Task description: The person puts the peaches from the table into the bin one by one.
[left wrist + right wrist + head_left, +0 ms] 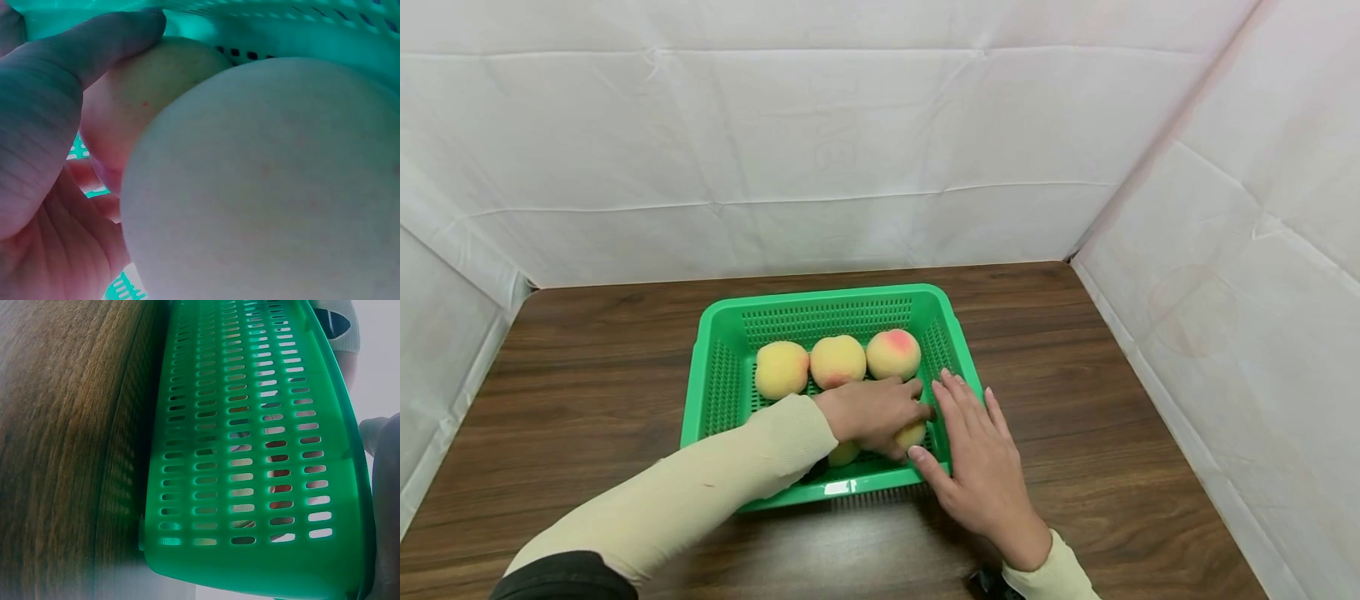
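A green perforated basket holds several yellow peaches with a pink blush. Three of them, the left peach, the middle peach and the right peach, form a row toward the back. Reaching inside, my left hand grips a front-right peach, thumb on one side and fingers on the other. Another peach lies partly hidden under the left wrist and looms large in the left wrist view. My right hand lies with extended fingers over the basket's front right corner and right rim.
The basket stands on a dark wood-grain table. White sheeting forms a back wall and a right wall, with more on the left. A small black object is by my right wrist.
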`<move>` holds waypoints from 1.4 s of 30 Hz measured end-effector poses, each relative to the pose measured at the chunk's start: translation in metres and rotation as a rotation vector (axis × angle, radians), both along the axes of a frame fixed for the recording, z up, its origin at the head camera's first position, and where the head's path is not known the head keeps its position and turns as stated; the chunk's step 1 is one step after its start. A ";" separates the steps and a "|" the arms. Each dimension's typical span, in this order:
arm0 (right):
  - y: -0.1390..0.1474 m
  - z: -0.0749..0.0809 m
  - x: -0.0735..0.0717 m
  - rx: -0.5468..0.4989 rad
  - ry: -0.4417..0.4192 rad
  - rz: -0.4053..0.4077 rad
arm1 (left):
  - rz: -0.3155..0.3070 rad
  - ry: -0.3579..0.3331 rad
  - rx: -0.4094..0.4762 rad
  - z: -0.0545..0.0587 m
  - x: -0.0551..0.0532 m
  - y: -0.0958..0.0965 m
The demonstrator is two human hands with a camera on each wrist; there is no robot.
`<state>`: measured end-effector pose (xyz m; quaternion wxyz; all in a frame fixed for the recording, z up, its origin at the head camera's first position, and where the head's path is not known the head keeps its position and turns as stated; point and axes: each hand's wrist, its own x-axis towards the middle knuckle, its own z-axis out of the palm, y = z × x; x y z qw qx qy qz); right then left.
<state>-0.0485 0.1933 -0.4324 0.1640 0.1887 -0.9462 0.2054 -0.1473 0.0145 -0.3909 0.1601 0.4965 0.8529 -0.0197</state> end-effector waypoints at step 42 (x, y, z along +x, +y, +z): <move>0.001 -0.001 -0.003 0.061 -0.060 0.017 | 0.085 0.047 0.173 0.025 0.001 -0.045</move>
